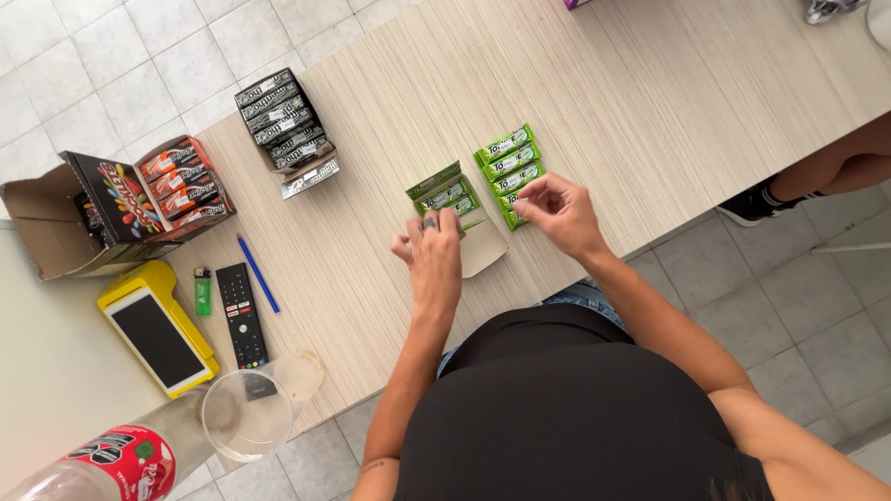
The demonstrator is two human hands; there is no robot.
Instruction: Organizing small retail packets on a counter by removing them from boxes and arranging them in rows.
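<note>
A small green display carton (444, 197) with an open cardboard flap lies on the wooden table (594, 102), holding green candy packs. My left hand (432, 252) rests at the carton's near end, fingers touching the packs inside. To its right lies a row of several loose green packs (510, 165). My right hand (557, 211) pinches the nearest pack of that row (511, 219) at its lower end.
A black candy carton (286, 130) and a red one (184, 184) stand at the left, beside an open cardboard box (65, 218). Near the front edge lie a yellow payment terminal (158, 330), green lighter (202, 290), remote control (241, 315), blue pen (257, 274), clear cup (247, 416) and bottle (102, 468). Another person's leg (817, 181) is at the right.
</note>
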